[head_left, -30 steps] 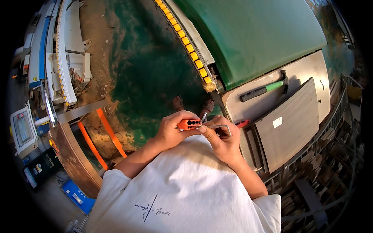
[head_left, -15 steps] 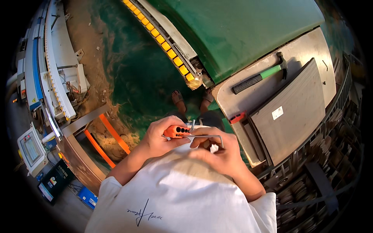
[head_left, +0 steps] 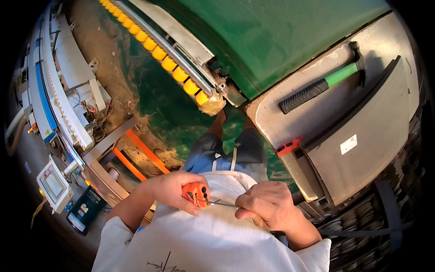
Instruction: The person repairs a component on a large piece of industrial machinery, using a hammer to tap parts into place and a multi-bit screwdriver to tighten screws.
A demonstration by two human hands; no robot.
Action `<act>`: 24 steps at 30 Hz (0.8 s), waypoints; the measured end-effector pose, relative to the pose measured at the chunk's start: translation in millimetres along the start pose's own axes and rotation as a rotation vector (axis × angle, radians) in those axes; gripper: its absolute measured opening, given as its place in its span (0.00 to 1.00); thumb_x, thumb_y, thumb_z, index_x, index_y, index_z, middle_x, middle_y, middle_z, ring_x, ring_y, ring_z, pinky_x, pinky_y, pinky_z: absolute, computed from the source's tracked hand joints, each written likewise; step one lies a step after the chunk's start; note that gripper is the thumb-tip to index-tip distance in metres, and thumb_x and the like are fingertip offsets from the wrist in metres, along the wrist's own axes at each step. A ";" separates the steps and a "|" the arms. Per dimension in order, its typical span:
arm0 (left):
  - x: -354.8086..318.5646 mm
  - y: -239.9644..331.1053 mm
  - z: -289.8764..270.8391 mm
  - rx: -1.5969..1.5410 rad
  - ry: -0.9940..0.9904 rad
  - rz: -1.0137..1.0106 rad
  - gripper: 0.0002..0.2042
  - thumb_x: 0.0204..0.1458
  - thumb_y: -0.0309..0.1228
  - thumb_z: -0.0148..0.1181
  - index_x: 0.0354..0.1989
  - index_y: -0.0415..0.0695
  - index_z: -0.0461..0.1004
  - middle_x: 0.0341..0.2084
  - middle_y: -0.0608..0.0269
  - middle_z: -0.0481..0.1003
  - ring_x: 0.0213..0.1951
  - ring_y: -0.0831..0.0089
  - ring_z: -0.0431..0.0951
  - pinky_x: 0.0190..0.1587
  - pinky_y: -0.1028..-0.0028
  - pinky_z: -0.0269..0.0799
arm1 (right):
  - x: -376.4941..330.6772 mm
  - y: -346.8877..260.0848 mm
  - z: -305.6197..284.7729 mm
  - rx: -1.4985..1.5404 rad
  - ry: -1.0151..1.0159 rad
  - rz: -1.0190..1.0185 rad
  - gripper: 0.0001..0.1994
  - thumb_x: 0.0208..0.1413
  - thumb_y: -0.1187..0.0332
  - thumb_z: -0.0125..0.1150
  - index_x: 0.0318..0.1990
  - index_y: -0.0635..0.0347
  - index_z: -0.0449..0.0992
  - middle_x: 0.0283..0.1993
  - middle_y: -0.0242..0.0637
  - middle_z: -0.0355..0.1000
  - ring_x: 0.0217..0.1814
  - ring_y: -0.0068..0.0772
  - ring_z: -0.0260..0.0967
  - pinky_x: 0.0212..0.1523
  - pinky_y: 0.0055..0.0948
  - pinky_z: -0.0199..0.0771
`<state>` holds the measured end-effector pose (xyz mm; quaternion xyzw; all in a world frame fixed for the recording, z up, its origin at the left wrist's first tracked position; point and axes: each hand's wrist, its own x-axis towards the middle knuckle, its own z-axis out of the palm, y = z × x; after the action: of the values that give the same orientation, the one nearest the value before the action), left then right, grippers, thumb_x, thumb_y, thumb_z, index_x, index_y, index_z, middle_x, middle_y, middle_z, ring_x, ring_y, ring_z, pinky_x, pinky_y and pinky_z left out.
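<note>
Workshop floor (head_left: 145,90) is green and dusty, with a long white-and-blue machine (head_left: 44,102) off to the left and a small control screen (head_left: 53,183) just below it. Then an orange bar (head_left: 148,152), with yellow rollers (head_left: 168,63) farther up. Left hand (head_left: 174,190) is clamped round an orange holder (head_left: 192,192) with dark holes in its end, held in front of the white shirt (head_left: 204,245). A thin metal rod (head_left: 224,204) runs from the holder across to the right hand (head_left: 267,205), which is closed in a fist on the other end, so the hands sit apart with only that rod bridging them. Pretty sure the step in hand is working the rod at the holder, but can't tell if it's going in or coming out. I'd guess the next move calls for a steady left grip and a straight line from the right. Further right, a red-and-black tool (head_left: 290,146) sits on a grey table (head_left: 272,129), then a hammer (head_left: 326,84) and a big board (head_left: 367,122).
</note>
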<state>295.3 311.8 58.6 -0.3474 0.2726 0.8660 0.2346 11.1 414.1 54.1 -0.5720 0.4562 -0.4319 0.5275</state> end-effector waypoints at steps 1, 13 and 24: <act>5.9 -0.9 0.4 0.078 0.100 0.053 0.22 0.43 0.28 0.83 0.45 0.40 0.77 0.39 0.65 0.82 0.41 0.79 0.80 0.44 0.75 0.77 | -2.4 8.8 0.4 0.009 -0.003 0.018 0.11 0.58 0.61 0.71 0.35 0.58 0.78 0.23 0.34 0.73 0.23 0.37 0.76 0.22 0.32 0.71; 61.6 -31.2 -22.8 0.881 0.553 0.418 0.21 0.45 0.34 0.81 0.43 0.43 0.76 0.35 0.59 0.82 0.34 0.61 0.83 0.37 0.68 0.79 | -39.2 56.3 43.5 0.258 0.150 0.970 0.17 0.73 0.61 0.55 0.31 0.62 0.75 0.17 0.33 0.71 0.17 0.25 0.72 0.20 0.27 0.68; 9.5 -84.4 -71.3 0.088 0.046 0.029 0.22 0.53 0.40 0.76 0.48 0.39 0.76 0.39 0.58 0.83 0.41 0.71 0.84 0.44 0.72 0.77 | -2.9 70.6 90.4 -0.035 -0.199 0.309 0.10 0.59 0.65 0.70 0.34 0.61 0.76 0.24 0.38 0.73 0.23 0.41 0.73 0.25 0.36 0.73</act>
<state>373.2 331.1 -18.0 -0.3526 0.3208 0.8482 0.2309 94.0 433.9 -22.7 -0.5439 0.4918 -0.2791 0.6200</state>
